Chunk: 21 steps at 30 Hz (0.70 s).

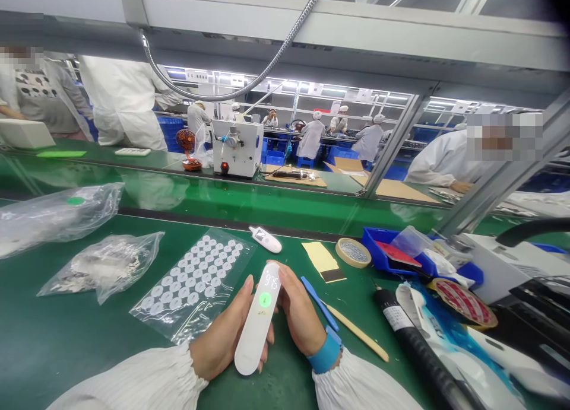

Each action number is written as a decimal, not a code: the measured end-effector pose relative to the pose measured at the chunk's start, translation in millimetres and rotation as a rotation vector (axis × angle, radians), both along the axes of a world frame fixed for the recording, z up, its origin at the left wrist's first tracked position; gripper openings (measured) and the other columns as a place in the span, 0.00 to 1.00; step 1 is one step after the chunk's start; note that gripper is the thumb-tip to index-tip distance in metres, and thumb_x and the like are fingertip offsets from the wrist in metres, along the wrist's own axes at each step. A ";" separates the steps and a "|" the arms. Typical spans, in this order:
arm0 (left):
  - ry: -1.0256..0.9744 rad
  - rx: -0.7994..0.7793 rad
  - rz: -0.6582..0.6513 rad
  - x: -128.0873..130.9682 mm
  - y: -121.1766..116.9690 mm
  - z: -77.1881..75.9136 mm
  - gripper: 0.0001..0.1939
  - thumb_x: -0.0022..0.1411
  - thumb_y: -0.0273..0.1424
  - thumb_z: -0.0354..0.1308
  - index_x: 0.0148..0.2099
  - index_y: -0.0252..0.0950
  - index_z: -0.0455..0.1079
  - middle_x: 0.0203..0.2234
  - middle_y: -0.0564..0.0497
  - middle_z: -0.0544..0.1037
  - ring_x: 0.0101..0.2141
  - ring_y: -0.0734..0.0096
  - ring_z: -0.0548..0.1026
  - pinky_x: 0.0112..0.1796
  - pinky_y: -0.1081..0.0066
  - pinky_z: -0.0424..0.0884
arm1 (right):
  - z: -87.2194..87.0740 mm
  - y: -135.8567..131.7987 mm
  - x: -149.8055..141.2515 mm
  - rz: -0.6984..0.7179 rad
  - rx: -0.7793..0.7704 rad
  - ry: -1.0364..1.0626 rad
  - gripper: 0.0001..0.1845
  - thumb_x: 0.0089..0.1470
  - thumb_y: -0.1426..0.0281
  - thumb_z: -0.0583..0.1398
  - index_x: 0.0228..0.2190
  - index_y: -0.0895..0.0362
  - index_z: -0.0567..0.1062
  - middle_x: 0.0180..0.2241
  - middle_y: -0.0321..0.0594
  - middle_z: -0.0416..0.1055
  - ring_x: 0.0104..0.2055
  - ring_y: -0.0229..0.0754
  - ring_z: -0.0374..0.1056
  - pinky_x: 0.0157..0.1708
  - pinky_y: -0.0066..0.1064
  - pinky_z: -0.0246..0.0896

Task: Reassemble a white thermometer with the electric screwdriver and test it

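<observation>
A white infrared thermometer (255, 339) is held at a slant over the green bench, its lit digits and round green light facing me. My left hand (227, 339) is closed on its left side, the fingers passing behind and their tips showing past the right edge. Around the upper right side my right hand (298, 309) grips it too, near the display; a blue band circles that wrist. Just beyond my hands lies a smaller white thermometer (266, 240) with a small screen. To the left, a clear plastic sheet (191, 273) carries rows of round whitish pieces.
Plastic bags of parts (109, 264) lie left. Rightward are a blue pry tool (319, 303), a beige stick (360, 334), yellow paper (321, 259), a tape roll (353, 252), a blue bin (378, 244) and a black electric screwdriver (409, 333). Co-workers in white are beyond.
</observation>
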<state>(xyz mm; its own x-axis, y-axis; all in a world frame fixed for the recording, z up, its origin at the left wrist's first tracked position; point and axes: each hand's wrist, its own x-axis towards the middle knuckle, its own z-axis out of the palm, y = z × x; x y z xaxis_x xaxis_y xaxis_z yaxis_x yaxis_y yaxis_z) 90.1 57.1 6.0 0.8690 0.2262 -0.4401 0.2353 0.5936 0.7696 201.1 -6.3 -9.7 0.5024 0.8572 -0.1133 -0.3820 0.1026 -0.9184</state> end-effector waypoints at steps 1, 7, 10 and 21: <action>0.001 -0.007 0.000 -0.3 0.3 -0.3 0.38 0.52 0.61 0.36 0.45 0.33 0.60 0.20 0.50 0.69 0.16 0.72 0.67 0.18 0.73 0.66 | 0.1 0.1 0.1 -0.002 0.000 -0.002 0.28 0.47 0.49 0.57 0.42 0.56 0.66 0.26 0.35 0.60 0.26 0.33 0.55 0.22 0.22 0.50; -0.001 -0.034 -0.005 -0.9 3.0 -1.6 0.37 0.52 0.61 0.36 0.44 0.33 0.61 0.19 0.50 0.70 0.15 0.72 0.67 0.16 0.73 0.65 | 0.6 0.2 0.3 -0.009 0.005 -0.015 0.23 0.48 0.51 0.57 0.39 0.55 0.67 0.25 0.34 0.59 0.24 0.32 0.53 0.23 0.23 0.50; -0.002 -0.044 0.002 0.4 3.9 -1.4 0.38 0.52 0.61 0.37 0.45 0.33 0.61 0.18 0.51 0.69 0.14 0.72 0.67 0.15 0.74 0.65 | -0.1 0.4 -0.2 -0.002 0.014 -0.014 0.23 0.48 0.51 0.56 0.39 0.55 0.67 0.25 0.34 0.59 0.24 0.32 0.52 0.22 0.23 0.49; -0.037 -0.078 0.021 0.6 5.0 -5.4 0.37 0.53 0.60 0.38 0.48 0.32 0.58 0.15 0.52 0.68 0.11 0.73 0.66 0.12 0.76 0.64 | 0.9 -0.4 -2.1 0.030 0.041 -0.005 0.23 0.50 0.52 0.56 0.41 0.55 0.66 0.24 0.33 0.58 0.24 0.31 0.53 0.22 0.22 0.50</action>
